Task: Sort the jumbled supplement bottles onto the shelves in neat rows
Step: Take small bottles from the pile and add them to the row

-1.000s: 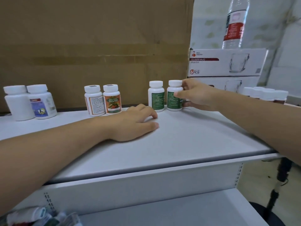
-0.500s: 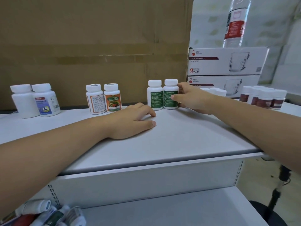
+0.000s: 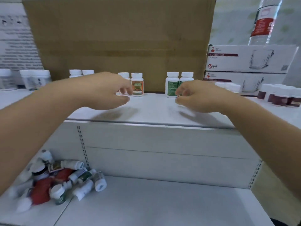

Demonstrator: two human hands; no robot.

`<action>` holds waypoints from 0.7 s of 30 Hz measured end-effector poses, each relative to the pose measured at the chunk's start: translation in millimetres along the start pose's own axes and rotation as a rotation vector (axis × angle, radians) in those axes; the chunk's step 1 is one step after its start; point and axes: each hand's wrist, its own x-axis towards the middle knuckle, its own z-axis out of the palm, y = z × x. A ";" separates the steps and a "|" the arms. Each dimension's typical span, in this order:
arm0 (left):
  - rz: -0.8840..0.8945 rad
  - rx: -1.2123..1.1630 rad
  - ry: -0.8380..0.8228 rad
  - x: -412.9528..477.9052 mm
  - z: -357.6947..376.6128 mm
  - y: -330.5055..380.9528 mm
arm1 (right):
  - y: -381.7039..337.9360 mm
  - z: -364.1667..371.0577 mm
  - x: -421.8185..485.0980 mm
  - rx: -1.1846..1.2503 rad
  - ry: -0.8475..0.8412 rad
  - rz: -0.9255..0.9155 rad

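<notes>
Item: jumbled bottles (image 3: pixel 61 178). Heap on lower shelf (image 3: pixel 162 201), 7 o'clock from hands; most lie on sides, axes mixed. Left hand (image 3: pixel 105 90) nearer, right hand (image 3: pixel 198 97) farther. Both loosely curled, holding nothing, above upper shelf (image 3: pixel 154 110). Next reach likely toward 7 o'clock.

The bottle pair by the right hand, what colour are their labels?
Green, on white-capped bottles; the head view shows it.

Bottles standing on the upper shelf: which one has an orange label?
The orange-label bottle, just right of the left hand; the two green-label bottles stand farther right, by the right hand.
</notes>
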 end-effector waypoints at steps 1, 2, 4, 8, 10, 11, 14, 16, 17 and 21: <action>-0.033 0.024 0.028 -17.8 -0.9 -3.3 | -11.9 5.0 -5.2 0.043 0.012 -0.048; -0.070 0.032 0.055 -36.6 -1.4 -7.5 | -25.1 10.5 -9.6 0.083 0.024 -0.100; -0.149 0.033 0.089 -77.4 -2.1 -16.3 | -55.3 23.6 -17.4 0.146 0.046 -0.200; -0.316 0.077 0.110 -161.3 6.7 -48.1 | -126.2 56.4 -31.5 0.210 0.083 -0.382; -0.433 0.086 0.118 -209.5 15.6 -69.0 | -167.3 76.6 -42.2 0.245 0.090 -0.478; -0.487 0.083 0.125 -234.8 21.6 -79.0 | -187.5 88.5 -48.5 0.263 0.092 -0.522; -0.650 0.071 0.130 -312.1 49.2 -103.5 | -244.1 133.4 -69.0 0.313 0.082 -0.614; -0.759 0.059 0.140 -359.2 73.6 -115.8 | -277.6 169.0 -81.6 0.353 0.050 -0.634; -0.817 0.051 0.143 -380.0 86.1 -121.6 | -293.7 188.0 -87.2 0.368 0.028 -0.631; -1.014 -0.013 0.140 -449.5 132.4 -149.7 | -352.5 268.8 -107.8 0.424 -0.074 -0.573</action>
